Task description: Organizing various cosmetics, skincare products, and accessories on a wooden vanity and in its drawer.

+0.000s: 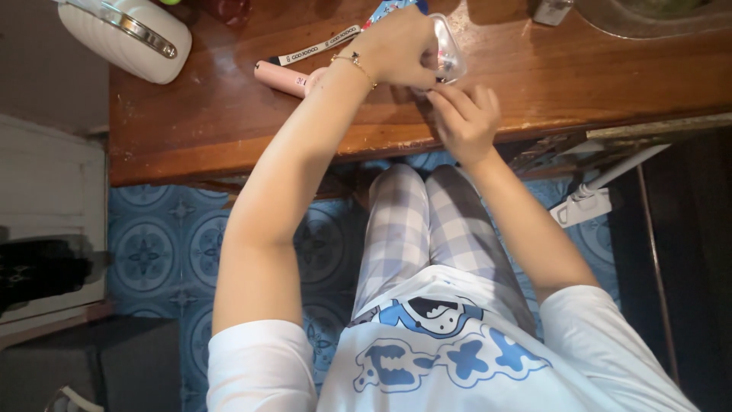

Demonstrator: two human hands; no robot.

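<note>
My left hand (400, 47), with a thin gold bracelet on the wrist, grips a small clear plastic case (450, 53) with rounded corners over the wooden table (191, 114). My right hand (467, 114) sits just below it at the table's front edge, its fingertips touching the case's lower side. What lies inside the case is too small to tell. A pink tube (280, 78) lies on the table partly under my left wrist.
A white strap with dark print (316, 46) lies above the tube. A white ribbed bag with a metal clasp (126, 34) rests at the table's far left. A metal basin (656, 17) stands at the top right. A white power strip (583, 206) lies on the blue tiled floor.
</note>
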